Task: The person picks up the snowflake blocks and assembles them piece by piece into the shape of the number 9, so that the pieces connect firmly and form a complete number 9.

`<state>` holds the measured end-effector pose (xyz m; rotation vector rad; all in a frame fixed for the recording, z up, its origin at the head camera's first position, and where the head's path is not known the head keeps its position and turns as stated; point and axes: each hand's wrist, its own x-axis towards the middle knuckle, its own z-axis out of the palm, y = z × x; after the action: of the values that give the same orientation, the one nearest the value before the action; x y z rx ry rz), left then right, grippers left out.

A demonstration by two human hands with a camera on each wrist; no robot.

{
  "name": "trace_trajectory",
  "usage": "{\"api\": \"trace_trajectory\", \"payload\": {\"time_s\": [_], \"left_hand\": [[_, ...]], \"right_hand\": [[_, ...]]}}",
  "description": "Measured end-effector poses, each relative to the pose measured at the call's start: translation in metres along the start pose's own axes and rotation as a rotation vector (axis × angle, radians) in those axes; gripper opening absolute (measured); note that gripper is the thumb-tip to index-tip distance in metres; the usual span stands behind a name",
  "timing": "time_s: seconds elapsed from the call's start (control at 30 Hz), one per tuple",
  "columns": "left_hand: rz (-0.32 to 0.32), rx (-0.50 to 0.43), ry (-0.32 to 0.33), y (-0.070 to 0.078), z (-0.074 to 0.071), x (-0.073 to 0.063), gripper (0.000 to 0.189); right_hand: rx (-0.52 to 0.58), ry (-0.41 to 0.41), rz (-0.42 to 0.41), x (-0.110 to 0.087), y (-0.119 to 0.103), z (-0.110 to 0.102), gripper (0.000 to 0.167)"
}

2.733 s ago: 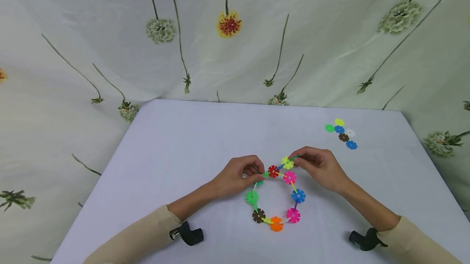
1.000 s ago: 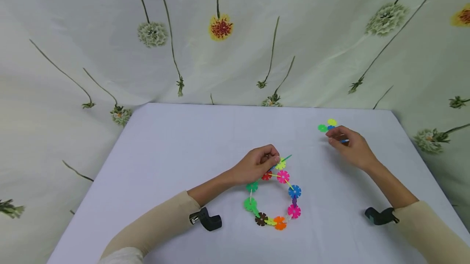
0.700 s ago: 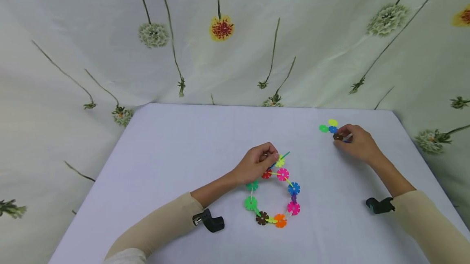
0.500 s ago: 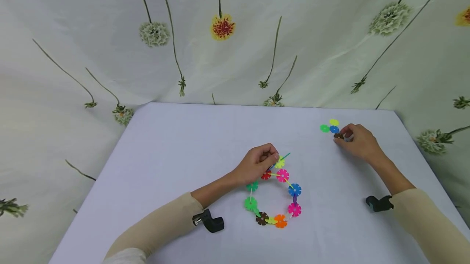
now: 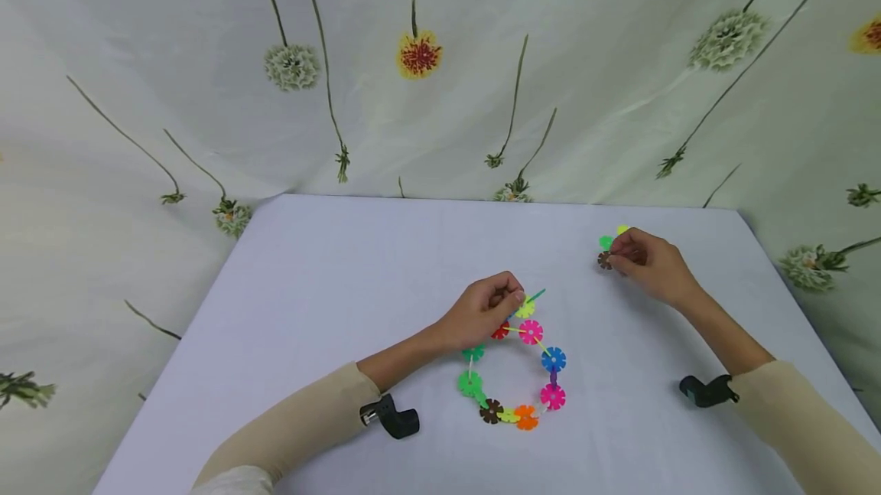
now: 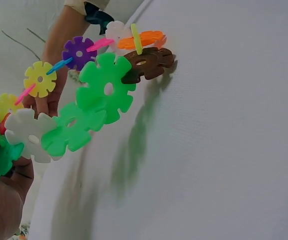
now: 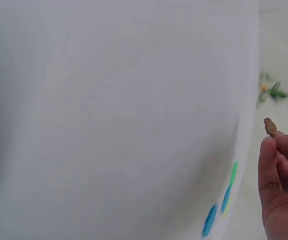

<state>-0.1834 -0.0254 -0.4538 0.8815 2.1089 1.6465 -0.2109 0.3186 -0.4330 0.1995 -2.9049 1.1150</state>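
Note:
My left hand [image 5: 478, 313] pinches the top of a ring of interlocking flower-shaped discs [image 5: 553, 359]. Beside its fingertips a yellow disc [image 5: 526, 307] carries a teal disc [image 5: 538, 295], seen edge-on. The left wrist view shows the green discs [image 6: 108, 87] and a brown one [image 6: 149, 65] of the ring raised at a slant, casting a shadow on the cloth. Between thumb and forefinger, my right hand [image 5: 650, 265] holds a loose brown disc [image 5: 604, 260], which appears edge-on as a brown disc [image 7: 270, 127] in the right wrist view.
Loose discs lie near the far right of the white table [image 5: 344, 265]: a green disc [image 5: 606, 242] and a yellow disc [image 5: 622, 229], partly behind the right hand. Blue discs [image 7: 210, 220] show in the right wrist view. A flower-print cloth [image 5: 585, 97] hangs behind.
The right hand has gone from the ring to the loose discs, picked up the brown one and moved it slightly left. The left hand has shifted its grip rightward along the ring's top.

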Motion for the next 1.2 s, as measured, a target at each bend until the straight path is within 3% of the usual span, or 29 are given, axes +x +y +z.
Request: {"api": "trace_trajectory", "payload": {"time_s": [0.3,0.53,0.83,1.2], "left_hand": [[-0.014,0.014,0.001,0.001,-0.001,0.000,0.017],[-0.021,0.012,0.008,0.002,-0.001,0.001,0.019],[-0.008,0.019,0.013,0.003,0.000,0.002,0.019],[-0.008,0.035,0.014,0.007,0.001,0.002,0.019]], "right_hand": [[0.325,-0.136,-0.063,-0.024,-0.051,0.018,0.024],[0.449,-0.135,-0.093,-0.034,-0.069,0.029,0.023],[0.552,-0.121,-0.116,-0.039,-0.077,0.044,0.021],[0.555,-0.111,-0.083,-0.042,-0.077,0.050,0.021]]}}
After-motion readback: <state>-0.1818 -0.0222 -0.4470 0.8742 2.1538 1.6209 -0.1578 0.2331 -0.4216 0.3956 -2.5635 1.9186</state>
